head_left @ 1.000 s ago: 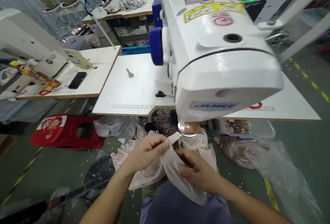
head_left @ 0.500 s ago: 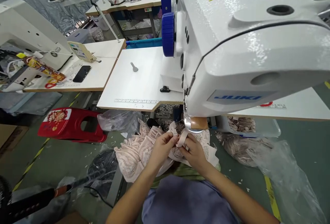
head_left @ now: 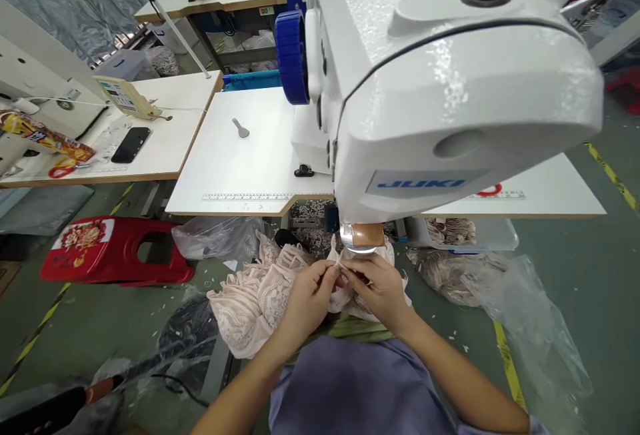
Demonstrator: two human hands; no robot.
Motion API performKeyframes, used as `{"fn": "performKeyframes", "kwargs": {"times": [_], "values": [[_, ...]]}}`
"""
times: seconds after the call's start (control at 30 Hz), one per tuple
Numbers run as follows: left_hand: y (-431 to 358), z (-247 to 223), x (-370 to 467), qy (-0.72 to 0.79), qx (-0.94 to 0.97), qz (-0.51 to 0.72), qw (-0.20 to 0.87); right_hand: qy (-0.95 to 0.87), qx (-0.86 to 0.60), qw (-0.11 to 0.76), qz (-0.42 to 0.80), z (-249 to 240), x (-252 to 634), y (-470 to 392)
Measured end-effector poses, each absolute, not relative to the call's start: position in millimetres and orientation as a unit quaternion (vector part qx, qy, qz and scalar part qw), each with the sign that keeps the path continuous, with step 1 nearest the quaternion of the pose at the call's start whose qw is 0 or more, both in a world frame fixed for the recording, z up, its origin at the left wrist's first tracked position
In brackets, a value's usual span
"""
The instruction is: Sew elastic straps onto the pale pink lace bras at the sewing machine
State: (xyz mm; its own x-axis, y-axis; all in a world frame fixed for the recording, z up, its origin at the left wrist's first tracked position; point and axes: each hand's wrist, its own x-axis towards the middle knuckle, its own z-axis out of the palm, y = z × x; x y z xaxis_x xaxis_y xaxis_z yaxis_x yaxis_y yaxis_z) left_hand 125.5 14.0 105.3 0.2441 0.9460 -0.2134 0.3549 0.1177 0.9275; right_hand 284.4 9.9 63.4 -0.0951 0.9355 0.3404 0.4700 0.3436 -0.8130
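Observation:
My left hand (head_left: pixel 311 293) and my right hand (head_left: pixel 383 288) meet in front of the sewing machine (head_left: pixel 430 101), just below its head. Between their pinched fingertips is a pale pink bra strap (head_left: pixel 338 261), mostly covered by the fingers. Pale pink lace bras (head_left: pixel 250 305) lie heaped under and to the left of the hands, over my lap. More of the pink fabric shows behind the fingertips, close to the machine's metal guard (head_left: pixel 357 245). Whether the strap touches the machine I cannot tell.
The white sewing table (head_left: pixel 240 171) carries a grey tool (head_left: pixel 241 128). A red stool (head_left: pixel 115 248) stands left on the floor. At the right are a clear bin (head_left: pixel 493 235) of pink pieces and a plastic bag (head_left: pixel 530 315). Another table holds a phone (head_left: pixel 131 145).
My fingertips have come closer together, and the strap loop that stood up by my right hand is now mostly hidden. The whole view has shifted, so the machine appears further left.

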Motion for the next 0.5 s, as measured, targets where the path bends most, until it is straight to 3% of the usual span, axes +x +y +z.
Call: {"fn": "performKeyframes", "kwargs": {"times": [0.1,0.2,0.27,0.37,0.5], "values": [[15.4,101.3,132.6,0.552,0.620,0.297,0.472,-0.738,-0.473,0.435,0.207,55.4,287.6,3.2],[18.0,96.6,133.6,0.565,0.640,0.304,0.424,-0.812,-0.451,0.326,0.177,49.1,317.5,16.4],[20.2,92.0,130.2,0.561,0.655,0.294,0.412,-0.811,-0.506,0.253,0.152,51.1,361.3,43.2],[20.5,85.5,125.4,0.536,0.696,0.265,0.398,-0.709,-0.666,0.222,0.067,69.5,448.8,99.8],[16.1,82.3,128.2,0.508,0.705,0.243,0.431,-0.688,-0.706,0.151,0.078,102.4,534.6,159.1]]}}
